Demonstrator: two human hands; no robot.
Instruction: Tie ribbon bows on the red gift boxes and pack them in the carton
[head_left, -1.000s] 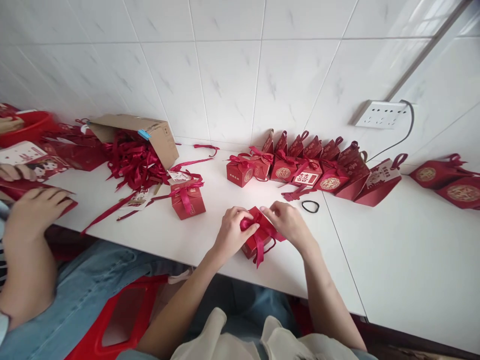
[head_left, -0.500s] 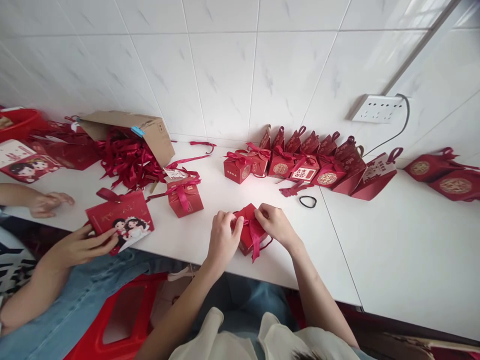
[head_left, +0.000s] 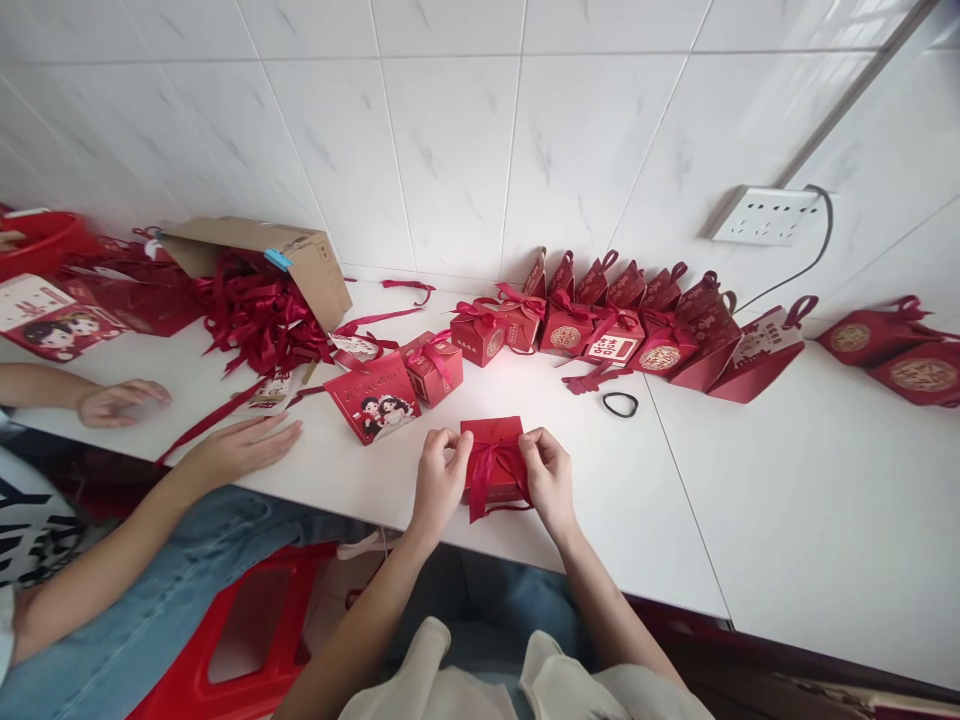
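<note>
A small red gift box (head_left: pixel 495 431) stands near the table's front edge, between my two hands. A dark pink ribbon (head_left: pixel 484 472) is tied in a bow across its top, with tails hanging down the front. My left hand (head_left: pixel 441 478) pinches the ribbon at the left side of the bow, thumb against forefinger. On the opposite side my right hand (head_left: pixel 549 482) pinches the ribbon in the same way. The fingertips hide the ends of the loops. Behind, to the left, is another ribboned red box (head_left: pixel 435 368), with a red card-like box (head_left: pixel 375 398) showing a printed couple in front of it.
A co-worker's hand (head_left: pixel 244 447) lies open at the left. Ribbons (head_left: pixel 259 315) spill from a cardboard box (head_left: pixel 319 280). Several red boxes (head_left: pixel 566 330) line the wall. A black hair tie (head_left: pixel 620 404) lies right of my hands; a power strip (head_left: pixel 765 215) is on the wall.
My hands have moved to either side of the bow, and the box has turned to face me squarely. The co-worker has set down the couple-printed box; the ribboned box there has shifted right.
</note>
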